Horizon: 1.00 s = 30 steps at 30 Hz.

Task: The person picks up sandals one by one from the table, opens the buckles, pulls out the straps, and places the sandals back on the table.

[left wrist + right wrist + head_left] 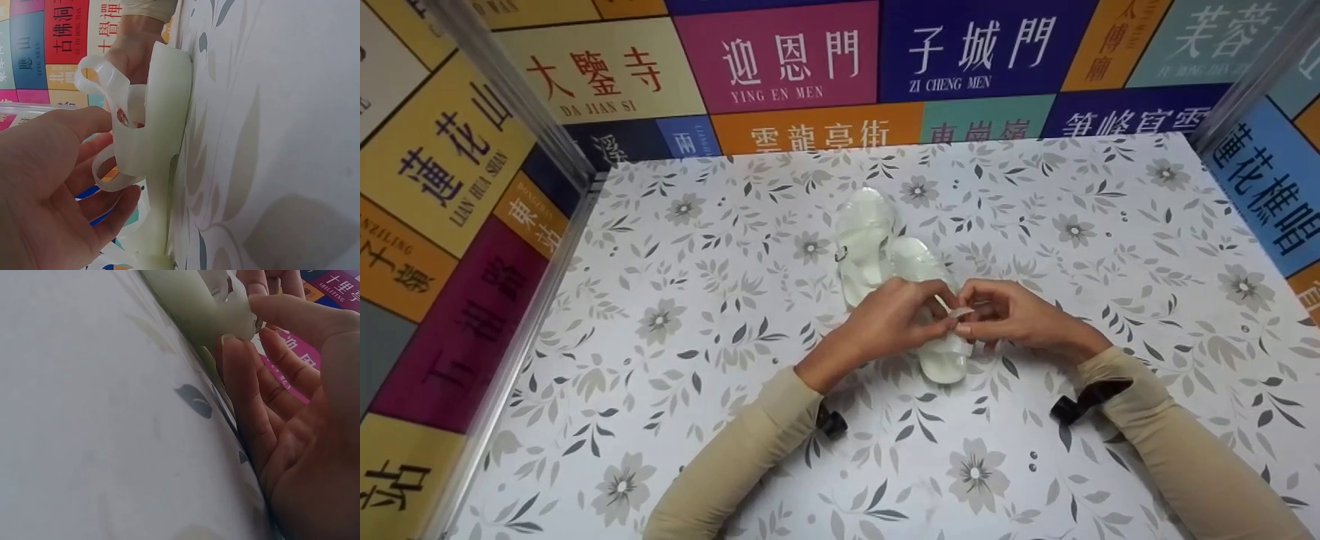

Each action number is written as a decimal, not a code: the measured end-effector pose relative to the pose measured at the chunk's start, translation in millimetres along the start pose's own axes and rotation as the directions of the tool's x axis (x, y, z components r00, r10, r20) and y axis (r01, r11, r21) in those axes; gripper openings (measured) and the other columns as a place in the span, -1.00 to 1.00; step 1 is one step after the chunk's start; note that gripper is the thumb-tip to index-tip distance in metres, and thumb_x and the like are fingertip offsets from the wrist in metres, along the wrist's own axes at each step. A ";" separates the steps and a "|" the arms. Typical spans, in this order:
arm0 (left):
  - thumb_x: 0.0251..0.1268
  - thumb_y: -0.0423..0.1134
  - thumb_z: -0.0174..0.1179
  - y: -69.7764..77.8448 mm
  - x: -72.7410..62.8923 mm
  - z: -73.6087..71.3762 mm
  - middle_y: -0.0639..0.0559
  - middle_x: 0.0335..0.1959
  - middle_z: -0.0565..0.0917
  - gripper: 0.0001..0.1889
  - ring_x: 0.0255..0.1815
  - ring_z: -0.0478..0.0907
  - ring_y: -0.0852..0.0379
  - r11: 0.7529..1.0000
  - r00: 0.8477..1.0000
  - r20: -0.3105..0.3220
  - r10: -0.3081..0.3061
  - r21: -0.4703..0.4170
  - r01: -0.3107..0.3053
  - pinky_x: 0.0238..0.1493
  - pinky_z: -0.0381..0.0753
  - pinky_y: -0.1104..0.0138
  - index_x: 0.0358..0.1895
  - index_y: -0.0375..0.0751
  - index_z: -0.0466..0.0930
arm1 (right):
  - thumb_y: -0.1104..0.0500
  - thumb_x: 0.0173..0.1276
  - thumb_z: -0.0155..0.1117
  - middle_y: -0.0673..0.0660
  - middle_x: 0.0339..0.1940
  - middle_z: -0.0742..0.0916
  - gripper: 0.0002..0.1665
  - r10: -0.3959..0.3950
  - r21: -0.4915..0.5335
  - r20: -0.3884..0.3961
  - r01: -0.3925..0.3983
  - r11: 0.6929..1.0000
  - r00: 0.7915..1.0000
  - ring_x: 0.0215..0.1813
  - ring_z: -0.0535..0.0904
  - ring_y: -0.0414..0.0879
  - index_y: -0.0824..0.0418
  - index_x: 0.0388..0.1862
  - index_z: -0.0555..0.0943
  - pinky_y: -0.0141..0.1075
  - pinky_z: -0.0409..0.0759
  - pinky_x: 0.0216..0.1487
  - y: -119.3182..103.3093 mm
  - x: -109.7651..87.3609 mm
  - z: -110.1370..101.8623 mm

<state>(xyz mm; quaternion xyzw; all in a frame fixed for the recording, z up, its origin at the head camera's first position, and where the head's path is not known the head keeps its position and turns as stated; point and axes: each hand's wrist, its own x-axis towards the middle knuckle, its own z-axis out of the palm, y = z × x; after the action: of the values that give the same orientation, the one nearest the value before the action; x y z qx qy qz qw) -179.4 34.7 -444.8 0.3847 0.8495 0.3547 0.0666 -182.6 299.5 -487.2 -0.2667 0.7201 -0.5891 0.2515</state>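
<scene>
2 sandals (877, 247) mid table (660, 420), hands (952, 319) on nearer.

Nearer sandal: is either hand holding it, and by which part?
Both. The left hand and right hand pinch the strap of the nearer translucent sandal, whose sole rests on the table.

Both hands (952, 319) together, fingers pinching
</scene>
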 end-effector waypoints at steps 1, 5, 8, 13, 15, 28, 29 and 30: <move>0.51 -0.14 0.40 -0.1 -0.2 -0.3 0.08 -0.09 0.90 -0.77 -0.13 0.81 0.33 1.000 1.000 -0.005 0.002 0.010 -0.002 -0.12 0.67 0.64 0.09 -0.10 0.76 | 0.30 0.55 0.38 0.16 -0.19 0.82 -0.78 -0.005 0.000 0.003 0.005 1.000 1.000 -0.22 0.79 -0.12 0.35 0.01 0.52 -0.19 0.77 -0.44 0.6 0.1 -0.3; 0.48 -0.12 0.43 -0.1 -0.4 -1.5 0.11 -0.06 0.88 -0.77 -0.07 0.79 0.31 0.999 0.999 -0.023 0.027 0.035 -0.026 0.01 0.66 0.61 0.07 -0.09 0.79 | 0.31 0.59 0.31 0.24 -0.27 0.77 -0.85 -0.054 -0.024 -0.001 0.054 0.998 0.999 -0.29 0.74 -0.11 0.40 -0.07 0.55 -0.19 0.75 -0.44 1.8 0.4 -0.8; 0.46 -0.11 0.45 -0.6 -0.2 -1.7 0.10 -0.04 0.88 -0.76 -0.01 0.79 0.26 0.997 0.998 -0.027 0.059 0.047 -0.058 0.09 0.68 0.55 0.05 -0.10 0.80 | 0.32 0.61 0.26 0.34 -0.29 0.73 -0.90 -0.075 -0.012 -0.012 0.075 0.997 0.997 -0.31 0.72 -0.06 0.39 -0.10 0.58 -0.17 0.75 -0.43 1.2 -0.8 -1.5; 0.44 -0.09 0.47 -0.9 -0.4 -2.3 0.10 -0.06 0.87 -0.76 -0.12 0.78 0.22 0.996 0.997 -0.026 0.076 0.054 -0.074 0.00 0.70 0.49 0.03 -0.12 0.80 | 0.36 0.61 0.21 0.43 -0.28 0.71 -0.93 -0.091 0.051 -0.015 0.092 0.994 0.996 -0.26 0.73 0.03 0.39 -0.08 0.58 -0.10 0.77 -0.40 1.7 -2.7 -4.2; 0.45 -0.08 0.46 -0.6 -0.7 -2.8 0.11 -0.07 0.87 -0.76 -0.24 0.74 0.24 0.996 0.998 -0.021 0.065 0.054 -0.064 -0.12 0.65 0.53 0.03 -0.11 0.80 | 0.37 0.60 0.20 0.45 -0.27 0.70 -0.94 -0.100 0.063 -0.012 0.100 0.993 0.995 -0.26 0.74 0.04 0.40 -0.08 0.58 -0.09 0.77 -0.40 2.2 -2.6 -4.8; 0.46 -0.10 0.46 0.0 -0.2 -2.5 0.10 -0.04 0.89 -0.80 0.00 0.81 0.21 0.999 0.999 -0.028 0.041 0.032 -0.040 0.09 0.72 0.47 0.00 -0.08 0.82 | 0.38 0.60 0.23 0.51 -0.24 0.70 -0.93 -0.096 0.059 0.005 0.096 0.994 0.995 -0.24 0.77 0.04 0.42 -0.09 0.61 -0.11 0.81 -0.38 2.8 -1.9 -5.8; 0.46 -0.10 0.46 0.2 -0.1 -2.4 0.10 -0.04 0.89 -0.81 0.02 0.81 0.22 0.999 0.999 -0.032 0.042 0.032 -0.041 0.12 0.71 0.48 -0.01 -0.08 0.82 | 0.38 0.60 0.23 0.50 -0.24 0.70 -0.93 -0.093 0.057 0.005 0.093 0.994 0.996 -0.24 0.77 0.03 0.42 -0.09 0.61 -0.12 0.81 -0.38 2.8 -1.9 -5.8; 0.46 -0.11 0.46 0.7 -0.1 -2.4 0.10 -0.04 0.89 -0.81 0.02 0.81 0.23 0.999 0.998 -0.036 0.042 0.033 -0.041 0.12 0.71 0.49 -0.01 -0.08 0.83 | 0.38 0.60 0.24 0.50 -0.25 0.70 -0.93 -0.090 0.056 0.005 0.090 0.994 0.996 -0.25 0.78 0.02 0.42 -0.09 0.61 -0.13 0.81 -0.37 2.7 -1.8 -5.8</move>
<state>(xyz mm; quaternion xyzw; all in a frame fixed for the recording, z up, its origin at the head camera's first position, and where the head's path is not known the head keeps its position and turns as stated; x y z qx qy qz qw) -179.8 33.7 -442.6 0.3968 0.8480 0.3494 0.0376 -185.4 305.4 -488.7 -0.2940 0.6896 -0.6189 0.2347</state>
